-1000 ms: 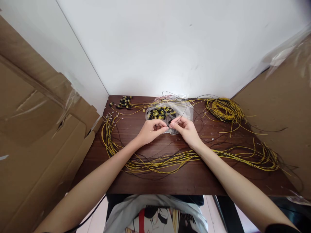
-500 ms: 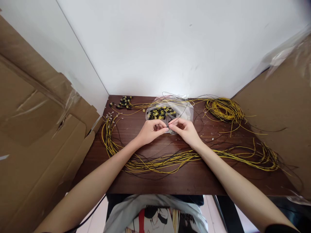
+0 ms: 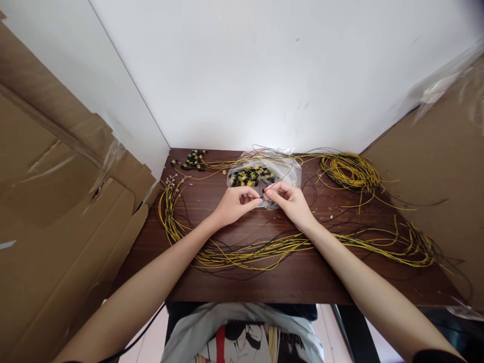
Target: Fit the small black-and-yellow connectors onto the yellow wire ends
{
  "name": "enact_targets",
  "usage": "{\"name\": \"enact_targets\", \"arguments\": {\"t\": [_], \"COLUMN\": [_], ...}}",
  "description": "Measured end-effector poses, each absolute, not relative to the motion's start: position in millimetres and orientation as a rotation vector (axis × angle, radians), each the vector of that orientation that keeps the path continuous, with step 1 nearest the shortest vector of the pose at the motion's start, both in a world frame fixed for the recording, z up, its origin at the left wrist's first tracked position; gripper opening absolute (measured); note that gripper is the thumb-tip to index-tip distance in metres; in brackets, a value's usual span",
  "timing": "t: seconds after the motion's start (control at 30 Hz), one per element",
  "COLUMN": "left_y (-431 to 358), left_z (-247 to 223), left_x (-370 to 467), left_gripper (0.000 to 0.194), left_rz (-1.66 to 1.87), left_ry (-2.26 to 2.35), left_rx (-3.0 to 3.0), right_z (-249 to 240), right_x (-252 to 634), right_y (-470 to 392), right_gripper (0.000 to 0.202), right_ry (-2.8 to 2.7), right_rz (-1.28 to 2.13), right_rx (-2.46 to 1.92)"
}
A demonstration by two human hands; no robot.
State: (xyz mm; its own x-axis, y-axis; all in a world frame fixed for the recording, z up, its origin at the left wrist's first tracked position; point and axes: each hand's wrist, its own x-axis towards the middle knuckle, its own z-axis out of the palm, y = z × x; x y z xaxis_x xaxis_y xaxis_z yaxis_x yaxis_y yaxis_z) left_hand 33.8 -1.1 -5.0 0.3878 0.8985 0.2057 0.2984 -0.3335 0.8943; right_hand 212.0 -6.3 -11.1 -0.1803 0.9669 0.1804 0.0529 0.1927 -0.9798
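Over the front of the clear plastic bag, my left hand (image 3: 238,204) is closed in a pinch on a small black piece (image 3: 261,197); its exact kind is too small to tell. My right hand (image 3: 288,200), a finger's width away, pinches a thin black wire (image 3: 278,180) that loops up and back from the fingertips. Behind both hands lies the plastic bag (image 3: 289,176), holding many black-and-yellow connector-like parts (image 3: 249,176). The fingers hide most of what is between them.
A bundle of yellow and black wires (image 3: 249,254) curves across the brown table (image 3: 242,290) under my forearms. A coiled bundle (image 3: 350,171) lies back right. Loose black-and-yellow parts (image 3: 194,159) sit back left. Cardboard sheets (image 3: 56,201) and a white wall (image 3: 242,75) enclose the table.
My right fingertips have shifted slightly right, opening a small gap from the left ones. My left hand stays almost where it was, still pinching.
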Motion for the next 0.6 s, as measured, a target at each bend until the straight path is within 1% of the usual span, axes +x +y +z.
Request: {"name": "enact_targets", "arguments": {"t": [0.13, 0.37, 0.6], "left_y": [-0.9, 0.1, -0.3], "left_z": [-4.7, -6.7, -6.3], "left_x": [33.7, 32.9, 33.2], "left_gripper": [0.020, 0.020, 0.020], "left_rz": [0.926, 0.923, 0.922], "left_ry": [1.037, 1.031, 1.021], "left_rx": [1.838, 1.859, 1.857], "right_z": [-10.8, -10.3, -9.7], "right_x": [211.6, 211.0, 211.1], "right_y": [-7.3, -7.3, -7.2], "right_gripper": [0.028, 0.030, 0.024], "right_ry": [-1.536, -1.310, -1.513], "right_rz": [1.113, 1.170, 1.146], "right_rx": [-1.044, -1.026, -1.037]}}
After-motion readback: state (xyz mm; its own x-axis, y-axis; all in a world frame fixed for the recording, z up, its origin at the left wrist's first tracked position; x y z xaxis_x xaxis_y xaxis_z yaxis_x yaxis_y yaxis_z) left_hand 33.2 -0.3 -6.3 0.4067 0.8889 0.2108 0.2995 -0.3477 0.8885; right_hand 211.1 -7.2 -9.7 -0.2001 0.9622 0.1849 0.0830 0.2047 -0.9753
